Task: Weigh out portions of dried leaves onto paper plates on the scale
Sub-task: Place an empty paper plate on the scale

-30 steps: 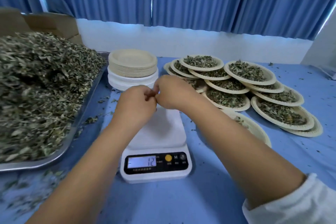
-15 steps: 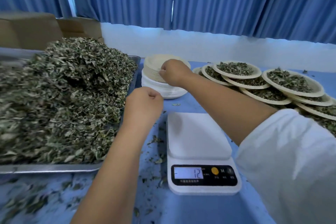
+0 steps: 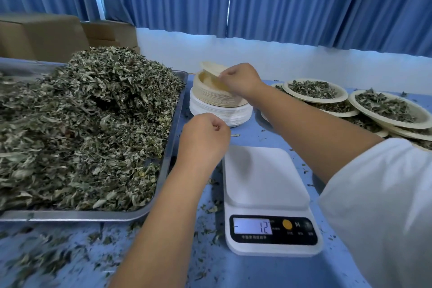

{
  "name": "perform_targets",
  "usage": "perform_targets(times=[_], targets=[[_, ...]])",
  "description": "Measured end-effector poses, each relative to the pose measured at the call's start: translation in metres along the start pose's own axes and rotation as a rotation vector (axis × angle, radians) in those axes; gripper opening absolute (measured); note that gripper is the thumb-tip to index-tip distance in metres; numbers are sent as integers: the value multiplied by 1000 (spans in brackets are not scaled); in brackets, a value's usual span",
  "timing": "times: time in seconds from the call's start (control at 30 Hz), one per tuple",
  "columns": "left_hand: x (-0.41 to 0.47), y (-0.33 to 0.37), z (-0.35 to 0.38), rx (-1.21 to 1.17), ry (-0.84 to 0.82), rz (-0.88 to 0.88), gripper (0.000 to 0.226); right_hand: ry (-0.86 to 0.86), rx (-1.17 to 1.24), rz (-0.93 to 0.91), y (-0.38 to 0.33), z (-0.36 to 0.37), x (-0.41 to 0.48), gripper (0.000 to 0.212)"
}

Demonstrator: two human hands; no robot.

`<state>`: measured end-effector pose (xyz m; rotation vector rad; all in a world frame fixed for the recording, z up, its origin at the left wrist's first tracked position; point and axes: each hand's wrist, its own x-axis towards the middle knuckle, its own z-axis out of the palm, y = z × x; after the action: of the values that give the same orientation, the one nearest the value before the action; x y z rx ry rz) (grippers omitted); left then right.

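The blue table [image 3: 257, 271] ran back to a white wall under the curtains [image 3: 280, 0]. Its near left part was strewn with leaf scraps [image 3: 46, 257]. On the left, the metal tray [image 3: 173, 133] took up most of that side. Dried leaves [image 3: 93, 124] were heaped well above its rim. Only a narrow strip of cloth lay between its right edge and the scale [image 3: 264, 177], and the left forearm crossed that strip.

To the right, the filled plates [image 3: 313, 90] overlapped one another, each holding a low portion of leaves, and they crowded the far right edge. The scale's white platform carried nothing, and its display read 12.

Beyond it, just beside the tray's far corner, stood the stack of paper plates [image 3: 217, 103], tan ones over white. We saw the right hand [image 3: 240, 80] pinching the top plate [image 3: 211, 68], tilted up off the stack. The left hand [image 3: 204, 138] hung above the strip in a fist, with nothing visible in it.
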<state>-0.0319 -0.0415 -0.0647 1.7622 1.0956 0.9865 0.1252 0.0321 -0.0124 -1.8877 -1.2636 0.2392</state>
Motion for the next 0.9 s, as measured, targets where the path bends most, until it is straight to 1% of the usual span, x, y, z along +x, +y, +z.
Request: perform_targets(times=[0.1,0.2,0.27,0.33,0.4,0.47,0.53,0.6,0.7,0.8,0.9], targets=[[1,-2,0,-7,-20,9,19,22,29,-91,-1,-12,-6,27],[4,-4,-3,-68,-17,5,25,38,80,-228,1,-27,-35,18],[7,-3,-5,-175,9,-57,30,36,102,-307,7,-38,-63,14],[9,-1,-8,-327,55,-140,30,-2,110,-375,19,-52,-96,15],[10,1,-12,-435,96,-195,35,-18,66,-444,36,-65,-126,16],[11,1,-15,-478,99,-225,34,-14,-11,-518,55,-76,-151,18],[12,1,-15,-433,69,-248,26,-44,-25,-524,71,-83,-172,20],[9,0,-13,-309,20,-244,21,-80,-18,-520,84,-87,-187,21],[3,1,-7,-237,-29,-192,23,-109,-23,-536,99,-92,-201,21],[-1,6,-4,-259,-19,-223,26,-115,-26,-572,109,-98,-210,22],[-3,4,-2,-177,-10,-185,22,-149,0,-578,115,-101,-219,21]])
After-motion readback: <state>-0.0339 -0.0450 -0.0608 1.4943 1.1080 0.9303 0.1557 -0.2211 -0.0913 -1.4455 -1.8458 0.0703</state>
